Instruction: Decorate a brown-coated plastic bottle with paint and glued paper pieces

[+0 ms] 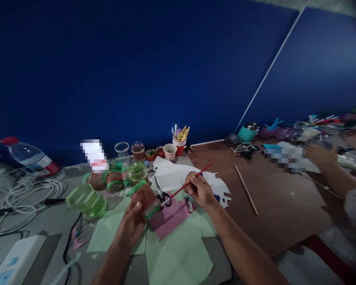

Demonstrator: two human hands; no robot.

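My left hand (133, 221) is wrapped round a tilted jar (146, 198) with a brown painted body and green bands at both ends. In my right hand (199, 190) is a thin red paintbrush (192, 180), pinched between thumb and fingers. Its pale tip comes down close to the jar's lower end; whether it touches I cannot tell. Black-handled scissors (160, 192) lie just behind the jar. Beneath my hands are a pink paper sheet (173, 215) and several pale green sheets (178, 257). White cut paper (178, 177) lies behind my right hand.
Painted bottles (96, 180), a green plastic container (87, 201) and paint cups (170, 151) stand at the left and back. Coiled white cable (26, 198), a water bottle (32, 158) and a power strip (17, 259) lie left. A wooden stick (246, 190) rests right, near another person's arm (332, 166).
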